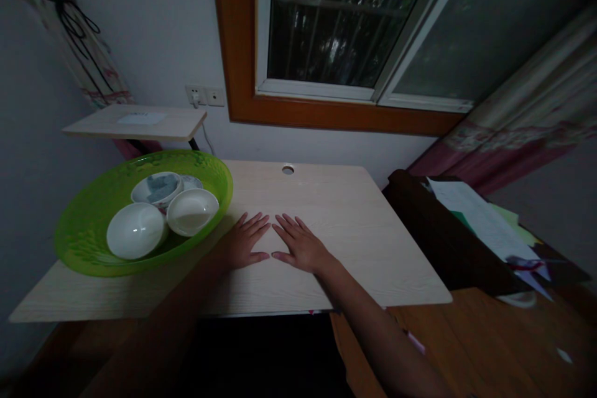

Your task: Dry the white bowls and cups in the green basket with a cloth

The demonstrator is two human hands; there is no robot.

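My left hand (pixel 243 241) lies palm down on the pale wooden table (pixel 345 211), its fingers spread and nothing in it. Just to its right, my right hand (pixel 300 242) rests flat in the same way, fingers apart, the two thumbs close together. Left of my left hand stands a large green plastic basin (pixel 79 224). Inside it are a white bowl (pixel 135 230) tipped toward me, a second white bowl (pixel 193 211) and a grey-patterned bowl (pixel 156 188). Part of another patterned bowl (pixel 191 182) shows behind these.
A small raised shelf (pixel 97 121) with a paper label stands behind the basin. The table has a round cable hole (pixel 288 170) near its back edge. To the right is a dark cabinet (pixel 433 242) with papers (pixel 480 217) on it. Behind are a window and power sockets (pixel 205 96).
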